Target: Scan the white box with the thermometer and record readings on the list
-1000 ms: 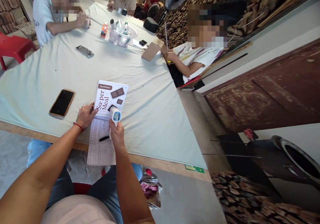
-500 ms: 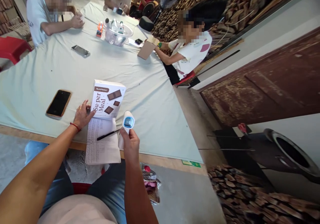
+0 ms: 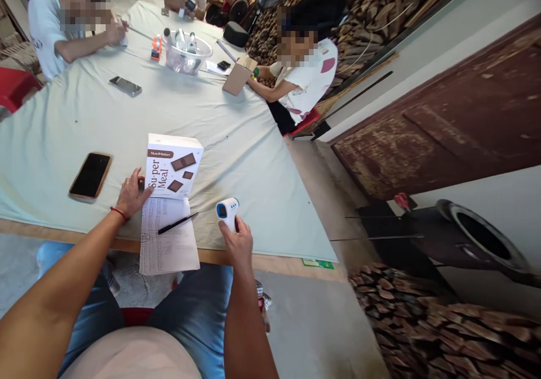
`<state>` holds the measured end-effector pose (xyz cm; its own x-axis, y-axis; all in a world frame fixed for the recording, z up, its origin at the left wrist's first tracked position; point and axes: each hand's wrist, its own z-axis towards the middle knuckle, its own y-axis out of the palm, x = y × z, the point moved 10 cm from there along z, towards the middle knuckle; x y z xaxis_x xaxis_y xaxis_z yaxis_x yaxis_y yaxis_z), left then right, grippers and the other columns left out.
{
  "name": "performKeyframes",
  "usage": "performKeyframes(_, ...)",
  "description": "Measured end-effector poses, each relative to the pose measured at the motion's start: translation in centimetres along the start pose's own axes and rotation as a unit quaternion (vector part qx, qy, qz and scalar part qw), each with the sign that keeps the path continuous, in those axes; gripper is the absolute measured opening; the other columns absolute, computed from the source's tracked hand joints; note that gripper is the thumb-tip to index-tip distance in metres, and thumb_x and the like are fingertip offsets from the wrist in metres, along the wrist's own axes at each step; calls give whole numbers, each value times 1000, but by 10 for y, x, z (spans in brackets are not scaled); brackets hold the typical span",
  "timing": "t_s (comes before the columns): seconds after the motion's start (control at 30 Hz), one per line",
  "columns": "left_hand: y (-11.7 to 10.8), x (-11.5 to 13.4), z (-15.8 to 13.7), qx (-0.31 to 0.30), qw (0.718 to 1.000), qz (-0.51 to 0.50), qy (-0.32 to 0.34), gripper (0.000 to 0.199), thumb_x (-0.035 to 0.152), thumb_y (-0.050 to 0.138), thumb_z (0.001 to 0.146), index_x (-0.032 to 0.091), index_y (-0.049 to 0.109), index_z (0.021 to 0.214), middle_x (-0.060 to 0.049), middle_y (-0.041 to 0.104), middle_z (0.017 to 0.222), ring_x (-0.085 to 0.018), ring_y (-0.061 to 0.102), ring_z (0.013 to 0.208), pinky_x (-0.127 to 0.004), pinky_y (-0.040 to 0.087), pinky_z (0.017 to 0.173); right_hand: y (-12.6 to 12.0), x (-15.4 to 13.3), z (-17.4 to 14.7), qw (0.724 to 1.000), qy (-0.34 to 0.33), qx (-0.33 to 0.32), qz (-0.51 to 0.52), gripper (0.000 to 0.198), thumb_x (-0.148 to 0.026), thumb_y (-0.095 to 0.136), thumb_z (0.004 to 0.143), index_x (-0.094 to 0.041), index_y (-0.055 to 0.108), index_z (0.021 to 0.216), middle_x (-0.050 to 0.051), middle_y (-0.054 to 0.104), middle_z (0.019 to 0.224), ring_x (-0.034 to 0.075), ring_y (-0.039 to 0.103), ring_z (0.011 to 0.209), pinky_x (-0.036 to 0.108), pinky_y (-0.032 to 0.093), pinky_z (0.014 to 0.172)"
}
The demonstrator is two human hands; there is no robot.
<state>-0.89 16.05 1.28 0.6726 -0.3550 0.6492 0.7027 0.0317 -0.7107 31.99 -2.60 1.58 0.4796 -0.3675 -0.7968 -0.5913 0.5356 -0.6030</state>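
My left hand (image 3: 133, 192) grips the lower left edge of an upright white box (image 3: 184, 162) marked "NutriMotion Su-per Meal", thumb on its front and fingers at its side. The box stands at the far end of an open notebook (image 3: 169, 249) with handwritten lines, whose near end hangs over the table edge. A black pen (image 3: 177, 223) lies across the page. To the right, my right hand (image 3: 239, 245) is closed around the handle of a white and blue infrared thermometer (image 3: 227, 210), its dark screen turned up and leftward. The fingers wrapped under the handle are partly hidden.
A phone in an orange-edged case (image 3: 91, 174) lies left on the cloth-covered table (image 3: 270, 199). Further off are another phone (image 3: 125, 85), a tub of bottles (image 3: 188, 58) and an orange tape dispenser (image 3: 156, 48). Several people sit around; one holds a cardboard box (image 3: 237, 78).
My right hand has moved right, away from the notebook and pen, and the thermometer has turned so its screen faces left. My left hand stays at the box. The view has shifted slightly.
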Motion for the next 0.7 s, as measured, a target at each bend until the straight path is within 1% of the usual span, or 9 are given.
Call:
performKeyframes(0.1, 1, 2, 0, -12, 1000, 12, -11, 80, 45, 64, 79, 15, 32, 147, -14, 65, 122, -33, 58, 115, -49, 43, 102, 7, 18, 12, 986, -33, -10, -165, 50, -47, 60, 80, -16, 66, 118, 12, 62, 95, 28, 56, 92, 35, 43, 75)
performKeyframes(0.17, 2, 6, 0, -26, 999, 33, -9, 81, 41, 71, 72, 15, 40, 142, -14, 65, 121, -34, 57, 115, -48, 43, 102, 10, 22, 13, 972, -61, -9, -226, 46, -43, 59, 83, -17, 66, 119, 12, 61, 92, 28, 55, 89, 35, 42, 73)
performKeyframes(0.23, 4, 11, -1, -36, 998, 52, 0, 74, 40, 73, 69, 15, 48, 134, -14, 64, 120, -35, 56, 115, -48, 43, 103, 6, 15, 11, 962, -97, 36, -252, 45, -42, 61, 83, -16, 67, 119, 14, 60, 96, 28, 55, 90, 37, 42, 75)
performKeyframes(0.3, 4, 14, -1, -38, 998, 58, 7, 68, 41, 73, 70, 16, 52, 130, -14, 63, 122, -35, 55, 117, -47, 42, 104, 2, -2, 4, 955, -145, 93, -241, 45, -41, 61, 83, -16, 67, 120, 15, 59, 104, 29, 54, 95, 40, 42, 79)
performKeyframes(0.33, 4, 15, -1, -36, 998, 56, 9, 68, 41, 72, 71, 16, 52, 130, -14, 63, 124, -34, 55, 118, -47, 42, 105, 5, -13, 0, 954, -173, 100, -223, 43, -40, 59, 85, -18, 68, 120, 15, 58, 106, 29, 53, 98, 40, 42, 81)
performKeyframes(0.37, 3, 15, 0, -33, 998, 53, 10, 68, 42, 72, 72, 17, 51, 132, -14, 62, 126, -34, 54, 120, -48, 41, 106, 14, -23, -4, 954, -204, 85, -201, 38, -38, 56, 87, -19, 69, 118, 13, 59, 105, 28, 54, 98, 40, 42, 83)
performKeyframes(0.5, 3, 11, 1, -18, 999, 45, 12, 71, 45, 71, 77, 16, 46, 136, -15, 60, 132, -34, 52, 124, -49, 38, 110, 72, -56, -21, 940, -293, -63, -164, 32, -23, 50, 90, -24, 73, 113, 8, 61, 96, 22, 54, 90, 35, 40, 80)
performKeyframes(0.6, 5, 6, 1, -13, 999, 47, -5, 73, 47, 71, 78, 14, 44, 138, -17, 59, 133, -34, 51, 126, -50, 38, 110, 97, -66, -27, 923, -314, -91, -206, 35, -14, 49, 90, -26, 73, 113, 8, 61, 94, 22, 51, 88, 34, 36, 77)
performKeyframes(0.7, 8, 4, 0, -12, 998, 54, -15, 85, 48, 76, 73, 13, 40, 141, -19, 57, 134, -36, 49, 128, -52, 37, 110, 107, -72, -26, 908, -335, -110, -228, 30, -12, 49, 90, -25, 74, 99, 7, 62, 91, 21, 51, 89, 33, 34, 77)
